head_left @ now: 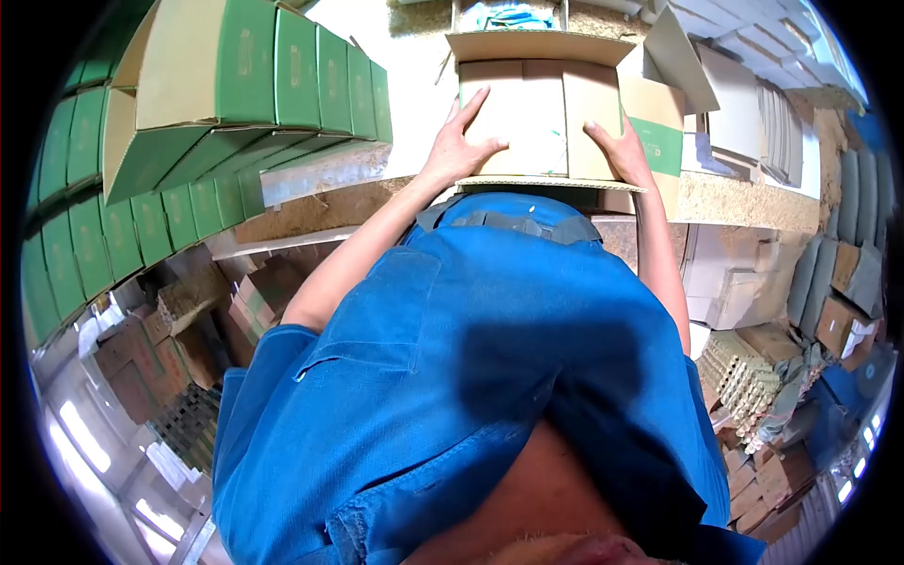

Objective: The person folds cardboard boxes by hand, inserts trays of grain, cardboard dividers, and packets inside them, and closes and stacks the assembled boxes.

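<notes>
A cardboard box (541, 50) stands upright on the work surface in front of my body, its far and near flaps folded outward. Pale cardboard panels (518, 104) fill its opening side by side. My left hand (466, 141) lies with fingers spread at the left side of the box, its fingertips on the pale panels. At the right side rests my right hand (617, 149), thumb on the panels and the other fingers mostly hidden past the box's edge. Neither hand is closed round anything.
Green and brown cartons (297, 71) are stacked in rows at the left. A green-banded carton (654, 127) stands just right of the box, with flat cardboard sheets (777, 132) beyond it. Stacked egg trays (739, 381) are at the lower right.
</notes>
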